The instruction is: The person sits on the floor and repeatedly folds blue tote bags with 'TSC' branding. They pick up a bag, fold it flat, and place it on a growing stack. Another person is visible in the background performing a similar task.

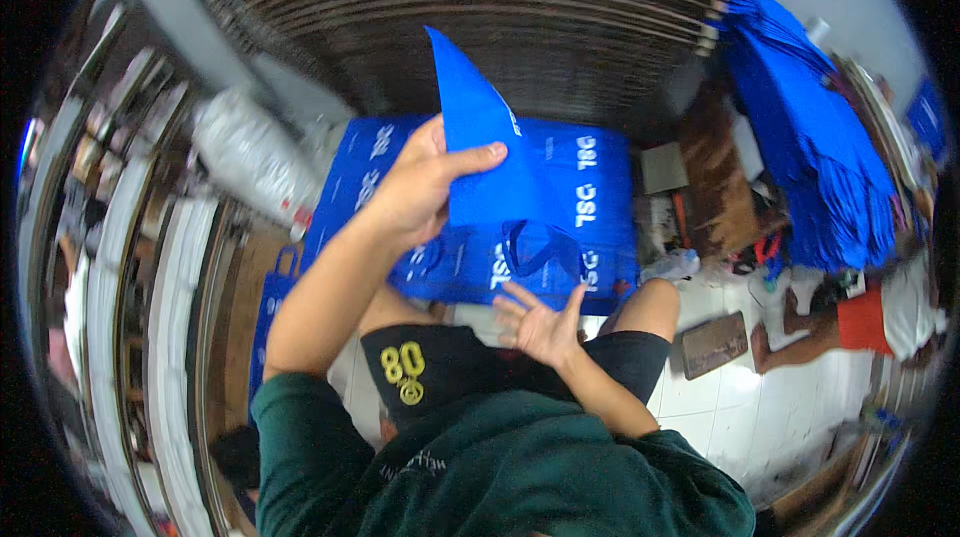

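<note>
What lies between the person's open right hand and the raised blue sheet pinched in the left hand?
In the head view, a blue bag handle loop lies between the right hand and the raised blue sheet.

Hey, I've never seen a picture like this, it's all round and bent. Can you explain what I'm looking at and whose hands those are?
It is one picture from a wide fisheye camera worn on a person's head, looking down, so straight edges curve. No machine here: both hands are the person's own. The left hand pinches a blue fabric bag and lifts it. The right hand is open, palm up, holding nothing, just below a stack of blue bags lying flat ahead of the knees. More blue fabric is heaped at the right, above a white tiled floor.
</note>
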`<move>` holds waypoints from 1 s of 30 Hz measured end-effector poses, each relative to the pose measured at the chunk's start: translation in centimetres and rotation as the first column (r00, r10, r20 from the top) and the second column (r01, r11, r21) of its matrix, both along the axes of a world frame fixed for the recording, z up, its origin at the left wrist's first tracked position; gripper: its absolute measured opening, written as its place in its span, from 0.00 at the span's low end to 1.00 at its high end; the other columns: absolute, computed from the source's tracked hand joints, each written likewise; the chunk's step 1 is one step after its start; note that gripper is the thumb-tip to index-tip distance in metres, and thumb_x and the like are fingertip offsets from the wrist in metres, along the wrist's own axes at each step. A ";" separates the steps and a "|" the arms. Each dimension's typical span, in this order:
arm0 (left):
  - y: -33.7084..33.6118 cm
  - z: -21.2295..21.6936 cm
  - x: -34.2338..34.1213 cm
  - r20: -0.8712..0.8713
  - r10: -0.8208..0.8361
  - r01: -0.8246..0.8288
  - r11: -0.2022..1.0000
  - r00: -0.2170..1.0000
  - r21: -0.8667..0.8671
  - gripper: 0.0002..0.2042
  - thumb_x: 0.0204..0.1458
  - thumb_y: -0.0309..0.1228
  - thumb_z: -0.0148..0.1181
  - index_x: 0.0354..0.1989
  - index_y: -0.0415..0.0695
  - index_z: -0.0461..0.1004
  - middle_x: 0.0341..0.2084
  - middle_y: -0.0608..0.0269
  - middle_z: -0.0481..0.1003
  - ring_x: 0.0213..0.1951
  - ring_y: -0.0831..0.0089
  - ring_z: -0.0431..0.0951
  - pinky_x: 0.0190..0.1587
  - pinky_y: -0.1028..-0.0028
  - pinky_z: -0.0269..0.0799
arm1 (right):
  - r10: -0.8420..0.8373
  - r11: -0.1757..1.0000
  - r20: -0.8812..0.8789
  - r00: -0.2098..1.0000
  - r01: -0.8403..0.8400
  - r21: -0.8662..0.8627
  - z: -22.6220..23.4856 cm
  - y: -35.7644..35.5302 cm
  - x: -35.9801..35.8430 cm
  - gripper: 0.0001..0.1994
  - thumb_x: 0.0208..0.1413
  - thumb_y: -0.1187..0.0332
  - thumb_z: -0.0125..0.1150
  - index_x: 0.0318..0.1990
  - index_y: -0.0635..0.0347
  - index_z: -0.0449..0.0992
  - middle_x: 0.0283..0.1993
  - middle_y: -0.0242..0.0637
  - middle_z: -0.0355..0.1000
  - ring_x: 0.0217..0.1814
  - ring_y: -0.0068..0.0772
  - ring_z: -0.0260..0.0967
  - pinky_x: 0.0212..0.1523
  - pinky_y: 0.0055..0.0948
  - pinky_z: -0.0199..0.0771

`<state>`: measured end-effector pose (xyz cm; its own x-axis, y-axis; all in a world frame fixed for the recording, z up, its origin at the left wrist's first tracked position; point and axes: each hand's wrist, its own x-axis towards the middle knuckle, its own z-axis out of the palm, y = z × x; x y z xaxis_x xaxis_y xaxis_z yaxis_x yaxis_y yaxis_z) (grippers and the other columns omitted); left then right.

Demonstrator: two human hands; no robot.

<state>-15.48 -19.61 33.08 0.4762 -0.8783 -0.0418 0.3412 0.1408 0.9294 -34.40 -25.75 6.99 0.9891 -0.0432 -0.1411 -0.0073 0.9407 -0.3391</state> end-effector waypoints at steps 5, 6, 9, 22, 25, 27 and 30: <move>10.4 -2.2 4.8 0.009 0.163 -0.163 0.977 0.987 0.135 0.23 0.44 0.23 0.56 0.51 0.39 0.61 0.42 0.56 0.72 0.41 0.67 0.74 0.48 0.69 0.69 | 0.094 0.981 0.062 0.994 -0.102 0.162 -1.6 0.0 6.7 0.51 0.34 0.26 0.43 0.58 0.62 0.55 0.55 0.50 0.61 0.49 0.49 0.64 0.42 0.47 0.70; 12.8 -3.3 5.9 0.000 0.205 -0.201 0.961 0.979 0.193 0.23 0.43 0.23 0.56 0.51 0.39 0.61 0.42 0.56 0.72 0.41 0.67 0.74 0.48 0.69 0.69 | 0.110 0.979 0.044 0.993 -0.116 0.166 -2.2 -0.1 8.3 0.47 0.39 0.30 0.49 0.57 0.62 0.57 0.53 0.49 0.62 0.46 0.48 0.66 0.40 0.43 0.72; 16.3 -5.7 8.3 0.027 0.238 -0.234 0.915 0.971 0.327 0.24 0.40 0.21 0.56 0.50 0.38 0.63 0.41 0.55 0.72 0.42 0.67 0.74 0.47 0.69 0.70 | -0.080 0.982 -0.424 0.902 -0.002 -0.190 -8.6 -1.8 12.7 0.22 0.48 0.56 0.60 0.47 0.57 0.65 0.46 0.42 0.66 0.35 0.44 0.65 0.31 0.40 0.71; 21.1 -29.5 22.1 0.040 0.237 -0.161 0.514 0.971 0.842 0.31 0.39 0.24 0.56 0.57 0.42 0.60 0.55 0.57 0.60 0.56 0.64 0.61 0.52 0.72 0.61 | -0.287 0.716 -0.717 0.635 -0.356 -0.601 -9.6 -0.1 16.4 0.12 0.49 0.70 0.55 0.42 0.54 0.66 0.41 0.31 0.66 0.40 0.29 0.64 0.35 0.37 0.67; 22.4 -34.5 25.0 0.134 0.192 -0.229 0.656 0.972 0.719 0.31 0.38 0.21 0.52 0.58 0.42 0.60 0.53 0.58 0.63 0.54 0.65 0.62 0.53 0.74 0.59 | -0.397 0.650 -0.571 0.719 -0.219 -0.728 -11.8 -0.2 17.2 0.09 0.48 0.70 0.58 0.37 0.57 0.68 0.37 0.31 0.67 0.34 0.27 0.65 0.28 0.29 0.66; 23.6 -38.4 26.4 0.174 0.209 -0.272 0.750 0.962 0.603 0.31 0.38 0.20 0.52 0.57 0.43 0.61 0.52 0.58 0.65 0.53 0.66 0.64 0.53 0.75 0.58 | -0.474 0.556 -0.364 0.802 -0.049 -0.830 -16.4 -0.6 17.4 0.08 0.46 0.69 0.61 0.34 0.59 0.70 0.36 0.31 0.68 0.31 0.25 0.64 0.23 0.25 0.64; 25.6 -44.1 26.4 0.513 0.262 -0.541 0.656 0.817 0.526 0.22 0.38 0.20 0.58 0.47 0.40 0.68 0.48 0.56 0.69 0.48 0.68 0.69 0.49 0.74 0.63 | -0.563 0.630 -0.621 0.545 -0.205 -0.750 -20.5 1.4 19.0 0.13 0.40 0.67 0.68 0.34 0.60 0.73 0.30 0.31 0.67 0.28 0.23 0.62 0.18 0.24 0.59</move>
<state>10.91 6.01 -11.03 0.8725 -0.4222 -0.2460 0.0178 -0.4757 0.8794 -15.35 -24.30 -13.48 0.4332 -0.6594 -0.6145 -0.4722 0.4146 -0.7779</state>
